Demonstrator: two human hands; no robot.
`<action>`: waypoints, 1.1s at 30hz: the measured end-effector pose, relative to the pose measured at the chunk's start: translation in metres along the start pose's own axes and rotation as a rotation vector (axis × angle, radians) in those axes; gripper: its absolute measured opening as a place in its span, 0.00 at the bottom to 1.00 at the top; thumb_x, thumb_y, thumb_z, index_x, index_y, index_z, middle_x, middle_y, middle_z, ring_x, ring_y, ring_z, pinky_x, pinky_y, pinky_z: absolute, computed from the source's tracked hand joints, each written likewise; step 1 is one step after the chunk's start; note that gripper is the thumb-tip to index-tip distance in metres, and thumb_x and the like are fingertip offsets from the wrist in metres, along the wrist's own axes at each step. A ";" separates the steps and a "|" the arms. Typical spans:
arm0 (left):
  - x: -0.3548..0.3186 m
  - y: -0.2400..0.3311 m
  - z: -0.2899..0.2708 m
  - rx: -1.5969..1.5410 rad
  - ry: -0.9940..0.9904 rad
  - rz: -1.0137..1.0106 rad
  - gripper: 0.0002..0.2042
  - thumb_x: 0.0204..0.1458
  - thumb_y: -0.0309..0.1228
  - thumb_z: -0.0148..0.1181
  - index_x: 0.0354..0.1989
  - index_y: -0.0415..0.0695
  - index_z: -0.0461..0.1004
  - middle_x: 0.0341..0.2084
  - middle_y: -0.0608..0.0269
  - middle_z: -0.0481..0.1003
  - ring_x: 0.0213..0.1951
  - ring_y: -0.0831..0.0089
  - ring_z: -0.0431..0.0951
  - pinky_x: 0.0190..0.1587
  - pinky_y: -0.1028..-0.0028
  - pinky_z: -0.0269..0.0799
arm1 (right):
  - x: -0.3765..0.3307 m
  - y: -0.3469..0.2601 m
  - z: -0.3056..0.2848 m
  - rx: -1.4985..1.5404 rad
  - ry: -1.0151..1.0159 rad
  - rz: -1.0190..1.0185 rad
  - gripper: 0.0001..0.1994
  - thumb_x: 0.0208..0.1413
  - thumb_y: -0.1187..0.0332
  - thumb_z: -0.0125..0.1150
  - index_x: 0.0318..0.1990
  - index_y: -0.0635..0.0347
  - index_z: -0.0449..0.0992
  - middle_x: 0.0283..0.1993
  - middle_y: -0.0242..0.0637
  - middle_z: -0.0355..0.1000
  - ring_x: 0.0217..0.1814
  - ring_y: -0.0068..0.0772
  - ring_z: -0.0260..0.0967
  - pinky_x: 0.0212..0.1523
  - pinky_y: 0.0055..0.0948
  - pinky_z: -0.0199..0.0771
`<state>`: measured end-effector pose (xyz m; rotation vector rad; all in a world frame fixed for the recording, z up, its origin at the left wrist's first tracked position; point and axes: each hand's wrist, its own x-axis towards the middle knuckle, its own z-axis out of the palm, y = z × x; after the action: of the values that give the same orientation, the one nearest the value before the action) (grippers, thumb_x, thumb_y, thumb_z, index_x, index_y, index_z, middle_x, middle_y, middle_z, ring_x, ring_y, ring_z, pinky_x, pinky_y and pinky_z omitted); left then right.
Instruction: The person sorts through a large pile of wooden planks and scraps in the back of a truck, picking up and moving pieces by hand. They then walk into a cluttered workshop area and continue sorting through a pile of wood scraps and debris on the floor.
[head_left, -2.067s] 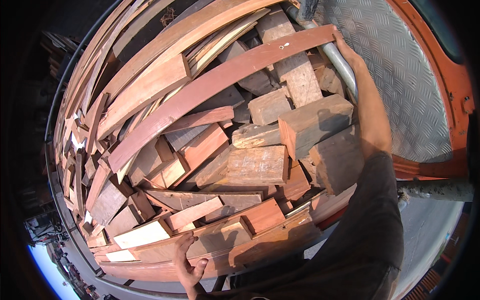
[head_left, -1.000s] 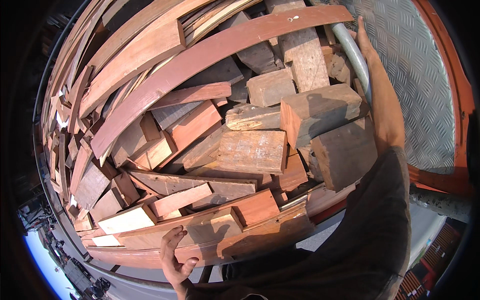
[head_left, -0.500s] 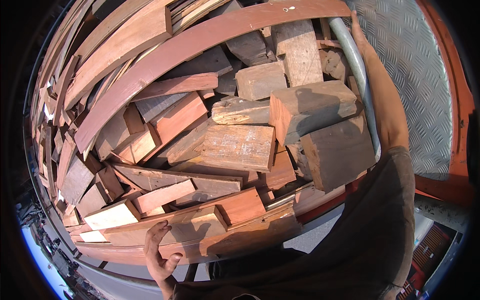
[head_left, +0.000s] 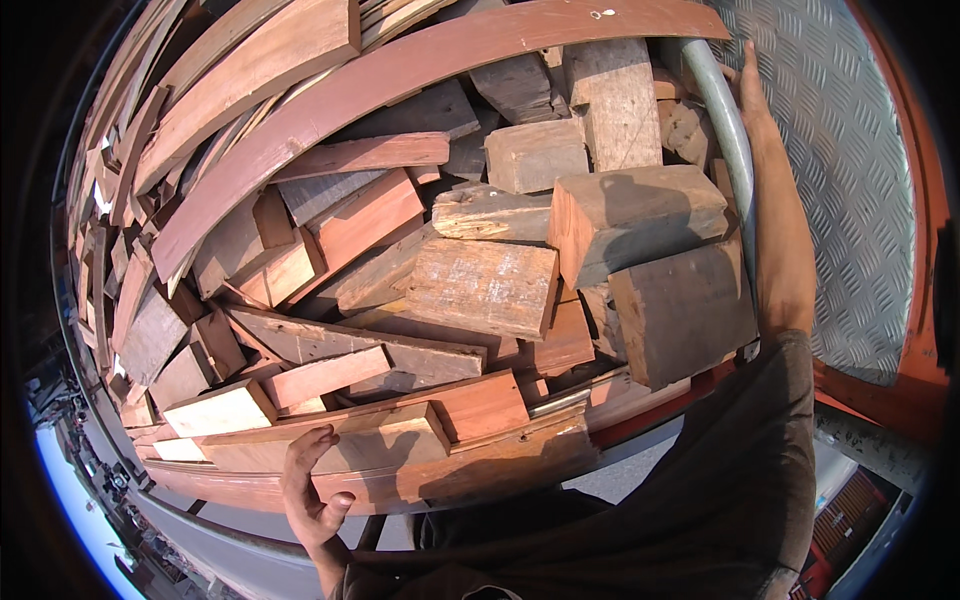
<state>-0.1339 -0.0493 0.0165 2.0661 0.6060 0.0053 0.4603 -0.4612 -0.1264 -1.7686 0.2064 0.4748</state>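
Observation:
My left hand (head_left: 315,490) is raised over the near edge of the wood pile, thumb and fingers apart and nothing in them. Beside it lies a pale wood block (head_left: 390,440), with the hand's shadow falling across it. At the upper right, my right hand (head_left: 757,95) is outside a grey metal pipe (head_left: 728,130), one finger stretched out and the others partly hidden. It is close to the end of a long reddish-brown plank (head_left: 440,60) that arches over the pile. Squared blocks, among them a large dark block (head_left: 685,310), lie inside the pipe.
Mixed offcuts and boards (head_left: 255,75) are heaped to the left and back. To the right runs a metal tread plate (head_left: 850,200) with an orange frame (head_left: 925,240). A wooden side board (head_left: 520,455) borders the pile in front, with grey ground (head_left: 640,465) below.
My right hand has moved a little to the right, away from the pipe and the plank's end. My left hand is almost still. The view has shifted slightly.

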 end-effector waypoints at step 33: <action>-0.004 0.002 0.001 -0.031 0.008 -0.004 0.39 0.44 0.62 0.65 0.48 0.32 0.72 0.46 0.44 0.74 0.47 0.54 0.76 0.51 0.60 0.70 | -0.008 0.013 -0.020 -0.086 -0.164 0.055 0.54 0.50 0.22 0.32 0.62 0.70 0.64 0.50 0.53 0.73 0.52 0.42 0.70 0.56 0.34 0.68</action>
<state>-0.1359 -0.0523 0.0187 2.0355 0.6116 0.0203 0.4519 -0.4845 -0.1312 -1.8014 0.1209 0.6737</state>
